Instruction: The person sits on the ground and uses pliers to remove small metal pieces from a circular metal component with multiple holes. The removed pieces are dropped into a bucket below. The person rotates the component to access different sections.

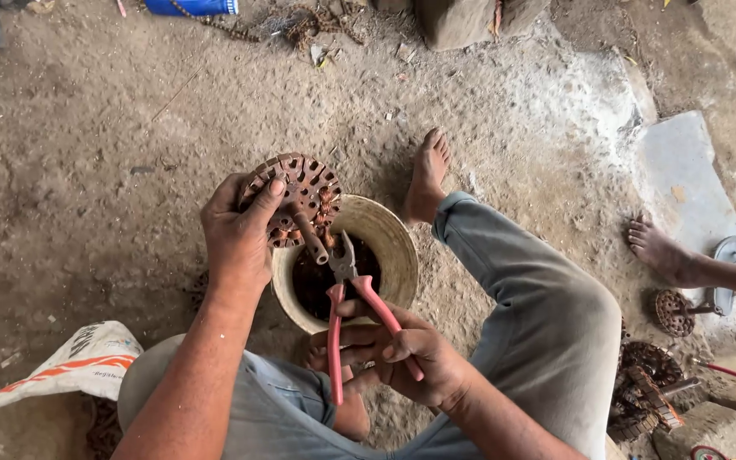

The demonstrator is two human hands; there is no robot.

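Note:
My left hand grips a round, rusty motor stator with copper windings and a short shaft, held tilted over a pale bucket. In my right hand are pliers with pink handles; the jaws are at the stator's lower edge, beside the shaft. Dark copper scraps lie inside the bucket. The bucket stands on the dirt between my legs, with my bare foot just beyond it.
Another person's bare foot and sandals are at the right, near more rusty stators and a stone slab. A white sack lies at lower left. A blue container and chain are at the top.

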